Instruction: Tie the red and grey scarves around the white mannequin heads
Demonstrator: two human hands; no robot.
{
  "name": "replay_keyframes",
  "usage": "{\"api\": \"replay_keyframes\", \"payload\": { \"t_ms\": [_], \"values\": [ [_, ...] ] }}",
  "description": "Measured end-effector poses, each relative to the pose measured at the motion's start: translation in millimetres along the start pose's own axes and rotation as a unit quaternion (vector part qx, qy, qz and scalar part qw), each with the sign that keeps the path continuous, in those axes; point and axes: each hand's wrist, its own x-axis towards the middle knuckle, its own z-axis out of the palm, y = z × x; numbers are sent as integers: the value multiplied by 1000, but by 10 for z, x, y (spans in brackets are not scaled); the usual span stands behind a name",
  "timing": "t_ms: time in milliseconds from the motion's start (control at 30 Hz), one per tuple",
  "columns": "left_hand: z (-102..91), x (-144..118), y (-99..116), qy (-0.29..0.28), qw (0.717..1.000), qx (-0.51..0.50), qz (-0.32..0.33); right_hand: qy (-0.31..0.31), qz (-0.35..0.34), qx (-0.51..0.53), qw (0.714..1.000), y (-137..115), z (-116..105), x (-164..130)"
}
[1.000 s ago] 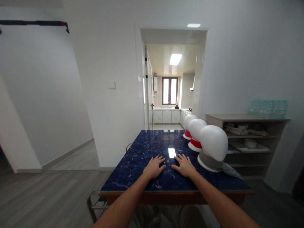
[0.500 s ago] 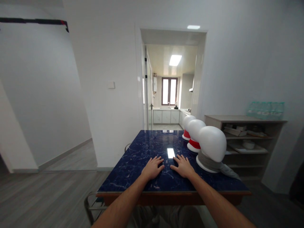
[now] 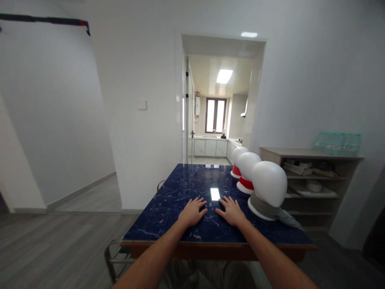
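Note:
My left hand (image 3: 191, 212) and my right hand (image 3: 231, 211) lie flat, palms down, side by side on a dark blue marble-patterned table (image 3: 180, 188), fingers spread, holding nothing. Along the table's right side stands a row of three white mannequin heads. The nearest head (image 3: 269, 183) has a grey cloth (image 3: 267, 208) around its neck, trailing to the right. The middle head (image 3: 248, 164) and the far head (image 3: 238, 155) wear red bands at their bases. My right hand is a short way left of the nearest head.
A low open shelf unit (image 3: 309, 172) with papers and a bowl stands against the right wall, with a teal packet (image 3: 337, 143) on top. A doorway (image 3: 218, 104) behind the table leads into a kitchen. A metal chair frame (image 3: 116, 257) shows at the table's near left corner.
My hands stay flat on the table in the same place. The view has shifted slightly as my head moved.

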Motion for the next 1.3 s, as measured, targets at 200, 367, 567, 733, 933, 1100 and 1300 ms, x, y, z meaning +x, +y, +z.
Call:
{"api": "replay_keyframes", "payload": {
  "t_ms": [200, 367, 567, 733, 933, 1100, 1300],
  "values": [
    [8, 1, -5, 7, 1000, -3, 2, -17, -6, -15, 1000, -12, -76, -13],
    [18, 5, -20, 9, 1000, -7, 5, -8, -118, 29, 993, -181, -711, -88],
    [38, 18, -37, 14, 1000, -7, 6, 310, -57, -103, 944, -147, -2036, -127],
    [46, 21, -44, 14, 1000, -9, 7, 287, 171, -173, 927, 443, -2573, -79],
    [33, 16, -29, 11, 1000, -14, 7, 174, 243, -141, 944, 725, -2483, -52],
    [20, 7, -6, 11, 1000, -20, 3, 174, 254, -144, 940, 514, -2482, -105],
    [16, 5, 14, 13, 1000, -20, 6, 204, 225, -175, 937, 121, -2478, -152]
  ]
}}
